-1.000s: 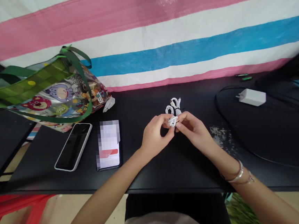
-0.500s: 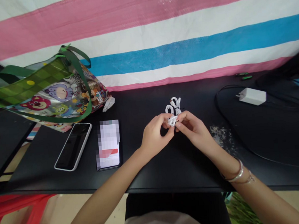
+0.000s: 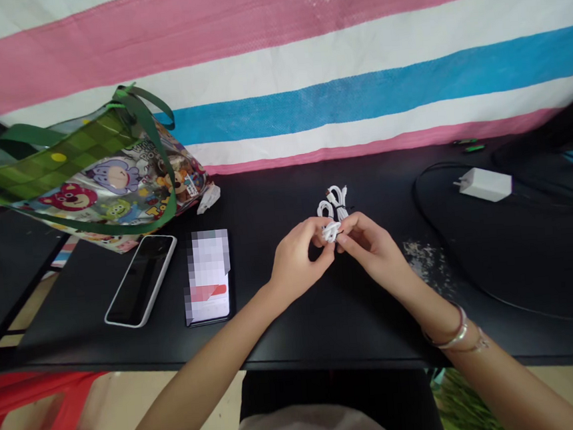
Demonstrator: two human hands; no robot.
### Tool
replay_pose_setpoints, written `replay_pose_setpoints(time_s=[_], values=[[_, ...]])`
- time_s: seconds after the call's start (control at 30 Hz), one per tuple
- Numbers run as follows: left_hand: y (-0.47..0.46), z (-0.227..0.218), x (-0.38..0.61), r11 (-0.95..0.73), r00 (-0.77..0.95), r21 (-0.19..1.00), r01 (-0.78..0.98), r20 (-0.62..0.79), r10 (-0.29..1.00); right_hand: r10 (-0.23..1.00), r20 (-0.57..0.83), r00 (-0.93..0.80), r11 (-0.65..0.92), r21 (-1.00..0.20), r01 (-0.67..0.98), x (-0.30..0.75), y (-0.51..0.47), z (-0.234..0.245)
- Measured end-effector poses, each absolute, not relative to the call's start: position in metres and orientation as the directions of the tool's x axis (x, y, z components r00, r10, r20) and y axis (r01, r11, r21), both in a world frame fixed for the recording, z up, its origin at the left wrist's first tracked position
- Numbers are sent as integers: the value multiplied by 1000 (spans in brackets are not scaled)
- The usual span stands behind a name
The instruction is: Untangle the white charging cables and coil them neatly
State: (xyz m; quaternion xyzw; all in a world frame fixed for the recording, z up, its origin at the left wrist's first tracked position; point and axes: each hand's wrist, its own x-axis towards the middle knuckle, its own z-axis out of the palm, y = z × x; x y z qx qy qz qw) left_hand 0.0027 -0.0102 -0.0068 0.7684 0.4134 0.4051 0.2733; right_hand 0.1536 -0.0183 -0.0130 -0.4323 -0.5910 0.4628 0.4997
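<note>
A coiled white cable (image 3: 333,209) sits over the middle of the black table (image 3: 326,318), its loops sticking out beyond my fingers. My left hand (image 3: 297,257) pinches the near part of the bundle from the left, fingers curled. My right hand (image 3: 369,248) pinches the same bundle from the right, fingers closed, with bangles on the wrist. The two hands meet at the cable, just above the table top.
Left of my hands lie a lit phone (image 3: 208,277) and a white-cased dark phone (image 3: 142,280). A cartoon-print tote bag with green straps (image 3: 97,178) stands at far left. A white charger (image 3: 484,185) with a black cord lies at right. A red stool (image 3: 38,424) is below left.
</note>
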Motion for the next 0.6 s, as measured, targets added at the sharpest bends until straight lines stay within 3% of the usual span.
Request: replay_pose_setpoints(time_s=[0.6], values=[[-10,-7,2,-533,356,747,396,410,839,970,206,-129,216,-974,70,154,-19,-12]])
